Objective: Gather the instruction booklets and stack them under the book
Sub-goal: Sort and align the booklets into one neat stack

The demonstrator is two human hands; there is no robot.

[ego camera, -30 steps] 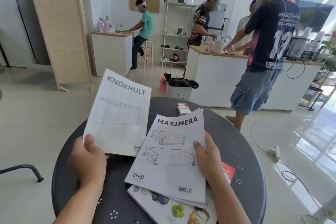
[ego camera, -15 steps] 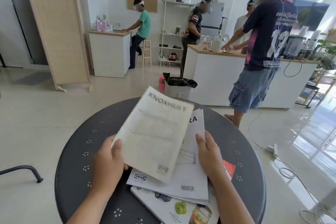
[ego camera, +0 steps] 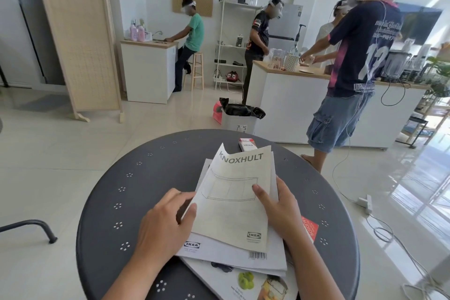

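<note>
Head view. Since the frame half a second back, the KNOXHULT booklet (ego camera: 233, 198) has come down from its tilted, mid-air pose and now lies on top of the second booklet (ego camera: 219, 254), covering its title; both sit on the book (ego camera: 246, 280) at the near side of the round dark table (ego camera: 136, 192).

KNOXHULT booklet: long axis runs away from the person, title end at the far edge, leaning slightly right, IKEA logo at the near right corner.

Left hand (ego camera: 165, 224): thumb and fingers pinch the booklet's left edge. Right hand (ego camera: 280, 207): thumb lies on the cover, fingers curl round the right edge of the stack.

A small red and white box (ego camera: 247, 144) lies on the table just beyond the booklets.
</note>
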